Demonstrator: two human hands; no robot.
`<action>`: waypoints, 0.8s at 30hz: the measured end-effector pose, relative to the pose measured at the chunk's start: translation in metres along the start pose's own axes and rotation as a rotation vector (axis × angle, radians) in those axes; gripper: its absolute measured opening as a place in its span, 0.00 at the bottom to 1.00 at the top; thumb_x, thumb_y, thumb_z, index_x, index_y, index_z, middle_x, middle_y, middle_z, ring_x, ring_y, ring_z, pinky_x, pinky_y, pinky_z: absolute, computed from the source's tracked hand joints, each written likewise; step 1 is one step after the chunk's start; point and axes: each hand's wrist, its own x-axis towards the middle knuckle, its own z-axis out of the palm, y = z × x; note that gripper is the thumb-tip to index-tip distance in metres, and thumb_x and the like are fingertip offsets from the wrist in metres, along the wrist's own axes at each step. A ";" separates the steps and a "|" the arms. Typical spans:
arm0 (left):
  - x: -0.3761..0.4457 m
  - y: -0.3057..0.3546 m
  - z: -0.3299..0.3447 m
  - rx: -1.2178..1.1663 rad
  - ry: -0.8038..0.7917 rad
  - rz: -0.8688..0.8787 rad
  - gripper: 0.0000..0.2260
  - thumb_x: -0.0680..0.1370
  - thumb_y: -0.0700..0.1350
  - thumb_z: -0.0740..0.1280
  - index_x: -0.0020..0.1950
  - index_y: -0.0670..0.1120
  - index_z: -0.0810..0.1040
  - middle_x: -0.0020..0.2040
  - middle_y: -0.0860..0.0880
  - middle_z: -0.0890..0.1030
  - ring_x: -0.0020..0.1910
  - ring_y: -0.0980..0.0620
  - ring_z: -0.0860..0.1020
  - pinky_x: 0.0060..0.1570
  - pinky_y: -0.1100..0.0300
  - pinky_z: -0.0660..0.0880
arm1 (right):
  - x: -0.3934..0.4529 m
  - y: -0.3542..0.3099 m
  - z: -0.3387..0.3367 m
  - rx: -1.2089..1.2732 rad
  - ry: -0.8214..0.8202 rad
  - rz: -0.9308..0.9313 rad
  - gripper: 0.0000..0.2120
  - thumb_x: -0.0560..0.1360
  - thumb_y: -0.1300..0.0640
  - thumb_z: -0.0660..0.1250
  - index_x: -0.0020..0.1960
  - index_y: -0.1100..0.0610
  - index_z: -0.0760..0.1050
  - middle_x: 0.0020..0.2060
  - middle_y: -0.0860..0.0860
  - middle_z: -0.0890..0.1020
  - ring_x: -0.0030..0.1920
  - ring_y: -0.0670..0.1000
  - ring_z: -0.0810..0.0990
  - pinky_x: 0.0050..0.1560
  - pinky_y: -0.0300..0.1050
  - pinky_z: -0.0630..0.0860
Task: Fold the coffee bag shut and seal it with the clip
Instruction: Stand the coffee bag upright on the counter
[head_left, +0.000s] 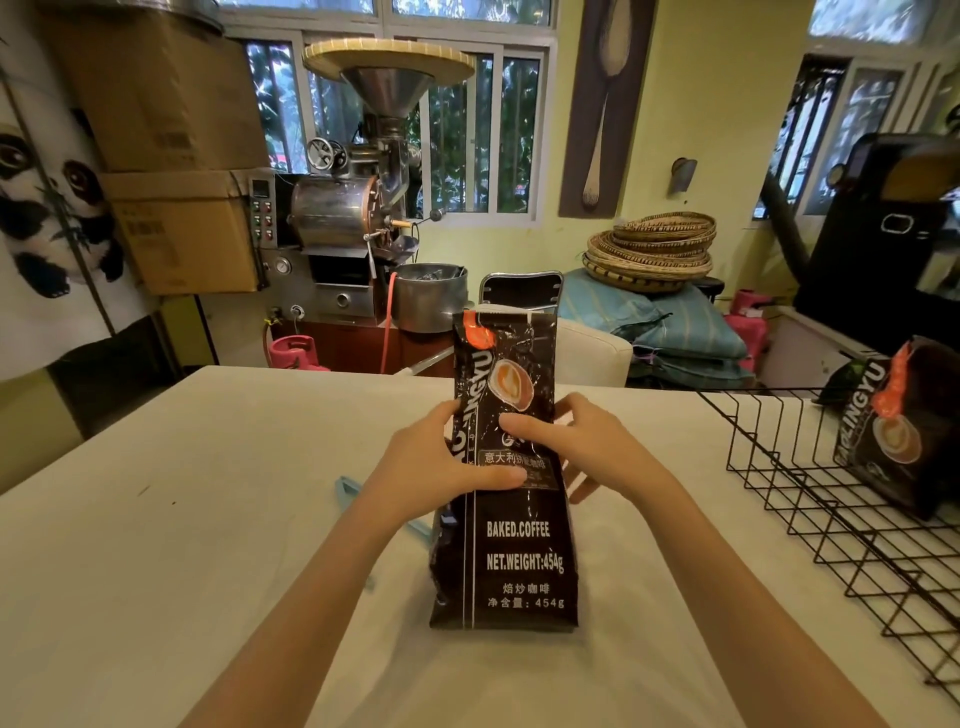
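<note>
Currently both hands, left (447, 462) and right (576, 447), closed round upright bag (511, 519) | top unfolded | clip (347, 493) behind left arm | risk: slick bag tipping mid-fold

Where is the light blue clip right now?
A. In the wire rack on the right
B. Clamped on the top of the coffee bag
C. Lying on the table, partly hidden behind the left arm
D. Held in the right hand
C: the light blue clip lies on the table, partly hidden behind the left arm, while both hands grip the coffee bag.
</note>
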 end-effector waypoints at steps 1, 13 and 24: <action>0.000 0.001 -0.001 -0.009 0.030 0.036 0.42 0.55 0.62 0.75 0.65 0.56 0.64 0.40 0.67 0.71 0.38 0.70 0.72 0.29 0.75 0.69 | -0.002 -0.003 -0.001 0.006 0.037 -0.031 0.38 0.55 0.29 0.68 0.54 0.53 0.66 0.43 0.50 0.80 0.34 0.51 0.83 0.24 0.41 0.78; 0.002 -0.004 0.015 -0.070 0.122 0.304 0.41 0.58 0.58 0.77 0.58 0.76 0.51 0.56 0.70 0.66 0.54 0.77 0.65 0.52 0.70 0.66 | -0.015 -0.008 -0.014 0.028 0.215 -0.242 0.38 0.51 0.32 0.73 0.53 0.44 0.61 0.37 0.42 0.78 0.38 0.43 0.80 0.32 0.41 0.77; 0.006 -0.006 0.016 -0.535 0.003 0.141 0.18 0.66 0.59 0.62 0.56 0.63 0.67 0.58 0.57 0.74 0.55 0.62 0.75 0.47 0.66 0.76 | -0.023 -0.029 -0.024 -0.065 0.332 -0.260 0.53 0.55 0.27 0.67 0.71 0.43 0.45 0.70 0.53 0.65 0.68 0.53 0.64 0.63 0.52 0.65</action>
